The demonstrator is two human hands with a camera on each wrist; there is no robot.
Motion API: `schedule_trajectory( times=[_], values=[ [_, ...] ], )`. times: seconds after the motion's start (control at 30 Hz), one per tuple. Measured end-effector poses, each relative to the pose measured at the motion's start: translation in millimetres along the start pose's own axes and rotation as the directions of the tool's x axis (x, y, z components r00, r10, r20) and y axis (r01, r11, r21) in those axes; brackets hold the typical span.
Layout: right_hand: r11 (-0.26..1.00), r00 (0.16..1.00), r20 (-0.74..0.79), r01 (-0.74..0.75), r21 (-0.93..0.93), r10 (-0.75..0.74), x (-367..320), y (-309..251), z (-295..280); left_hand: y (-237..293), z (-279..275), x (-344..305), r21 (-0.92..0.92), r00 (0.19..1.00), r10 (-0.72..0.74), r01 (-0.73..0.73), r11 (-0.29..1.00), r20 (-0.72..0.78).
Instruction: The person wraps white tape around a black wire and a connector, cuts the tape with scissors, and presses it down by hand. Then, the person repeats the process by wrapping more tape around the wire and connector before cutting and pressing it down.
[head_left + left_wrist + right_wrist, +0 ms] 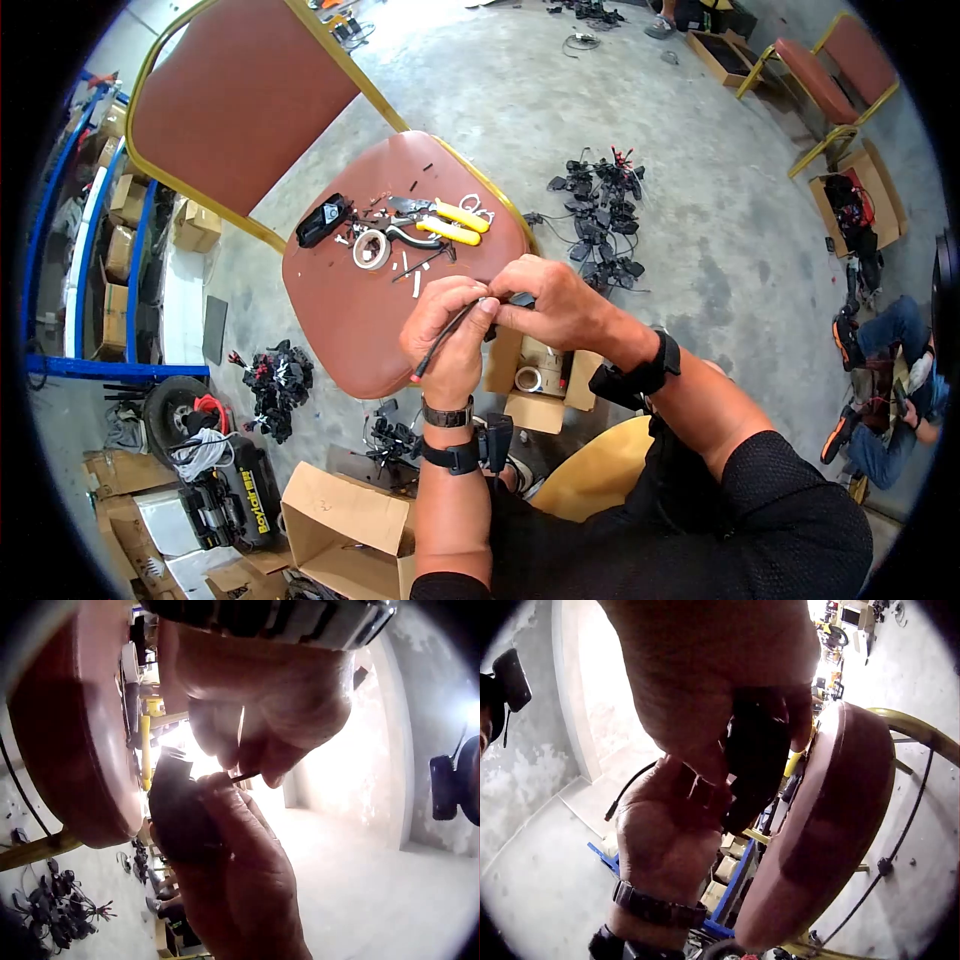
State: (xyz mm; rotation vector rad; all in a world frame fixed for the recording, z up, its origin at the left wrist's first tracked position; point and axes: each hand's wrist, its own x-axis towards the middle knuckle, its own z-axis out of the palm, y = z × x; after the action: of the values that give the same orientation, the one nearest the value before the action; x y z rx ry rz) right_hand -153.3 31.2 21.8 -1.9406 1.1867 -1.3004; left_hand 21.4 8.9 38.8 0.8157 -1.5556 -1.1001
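Gripping black cable [440,346], half-hidden dark object [180,814]

From my remote station I observe the left hand [447,322] pinching a black cable [441,341] and the right hand [553,303] gripping a dark piece [522,299], beside a brown chair seat [345,325] bearing yellow-handled pliers [461,215].

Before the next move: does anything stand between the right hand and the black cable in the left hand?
Nothing visible does. The right hand, holding a dark piece, is right beside the left hand, which holds the black cable. The yellow-handled tool lies farther off on the chair seat.
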Motion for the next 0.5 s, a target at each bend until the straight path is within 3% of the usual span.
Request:
schedule_trajectory(
  times=[0.13, 0.5],
  values=[
    [0.998, 0.998, 0.068, -0.014, -0.055, 0.018, -2, 5, -1, 3, 1, 1, 0.046, 0.992, 0.121, -0.122, 0.991, 0.019],
    [1.000, 0.995, 0.102, -0.021, 0.016, 0.020, -1, 5, -1, -10, 4, 1, -0.015, 0.995, 0.095, -0.094, 0.995, 0.021]
  ],
)
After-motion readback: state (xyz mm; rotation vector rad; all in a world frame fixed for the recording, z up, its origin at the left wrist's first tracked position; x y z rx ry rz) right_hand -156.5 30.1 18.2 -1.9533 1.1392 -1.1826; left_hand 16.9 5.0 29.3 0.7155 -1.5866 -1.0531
